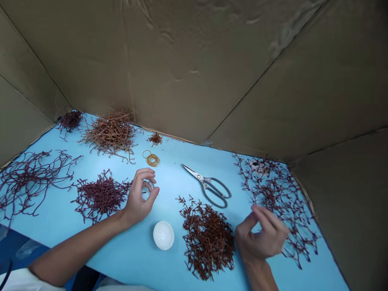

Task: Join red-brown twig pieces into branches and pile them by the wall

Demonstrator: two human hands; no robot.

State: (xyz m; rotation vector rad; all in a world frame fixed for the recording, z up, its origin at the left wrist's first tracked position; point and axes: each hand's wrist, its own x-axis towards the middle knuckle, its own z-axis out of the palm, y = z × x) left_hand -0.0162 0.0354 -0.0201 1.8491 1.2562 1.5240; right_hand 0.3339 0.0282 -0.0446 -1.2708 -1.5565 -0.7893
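Observation:
My left hand (141, 198) hovers over the blue tabletop, fingers loosely curled and the thumb tip apart from them. A tiny dark bit shows in the gap; whether the hand touches it I cannot tell. Just left of that hand lies a heap of short purple-brown twig-like stems (103, 194). My right hand (263, 234) is closed in a pinch, its fingertips at the edge of a spread of dark forked stem pieces (273, 194). What the pinch holds, if anything, does not show. Between my hands is a pile of reddish-brown short pieces (209, 238).
Scissors (206, 184) lie slightly spread mid-table. Nearer me stands a small white bowl (163, 235). Yellow rubber bands (152, 160), a tan stem heap (112, 131), a small crumb pile (155, 139) and long purple strands (30, 178) lie around. Cardboard walls (194, 81) enclose the back and sides.

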